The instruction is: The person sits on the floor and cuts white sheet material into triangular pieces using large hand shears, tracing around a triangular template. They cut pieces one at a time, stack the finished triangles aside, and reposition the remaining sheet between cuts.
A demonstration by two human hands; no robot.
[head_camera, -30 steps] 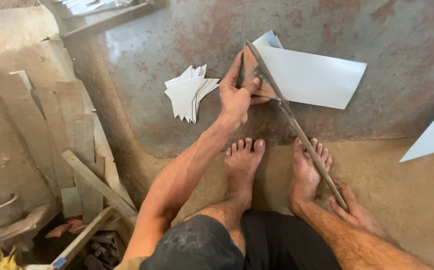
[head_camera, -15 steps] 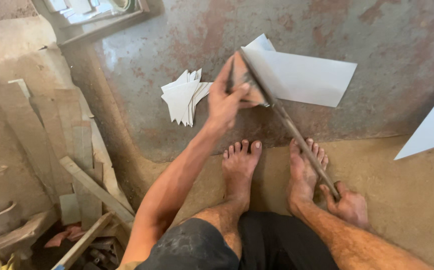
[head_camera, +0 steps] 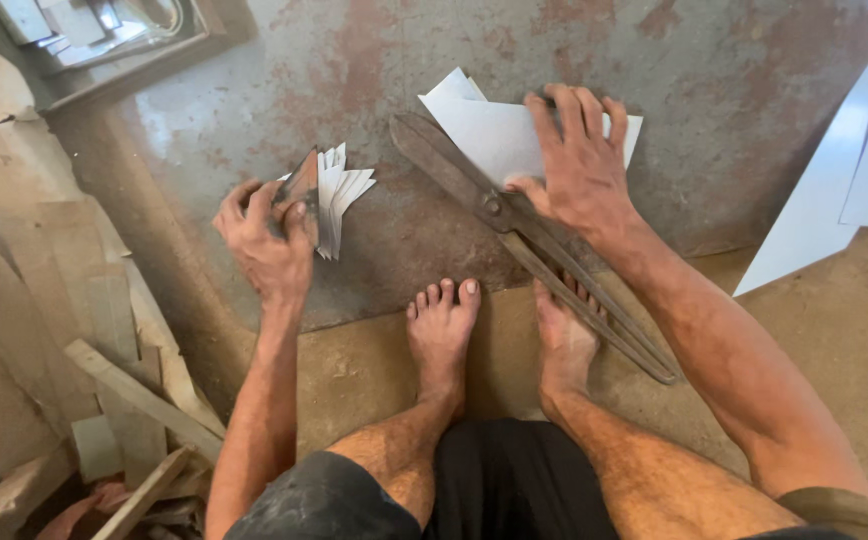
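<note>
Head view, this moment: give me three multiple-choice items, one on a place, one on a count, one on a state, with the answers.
1. Where does the right hand rest?
A. on the pale sheet beside the shears
B. on the wooden scraps
C. on a knee

2. How many bare feet show?
A. one
B. two
C. none

3. What is the state of the left hand?
A. open and empty
B. closed on a dark cut piece at the stack of cut pieces
C. out of view

Answers: 1 A, its palm and fingers press flat on the sheet; 2 B, left foot and right foot lie side by side; 3 B, its fingers grip the piece.
</note>
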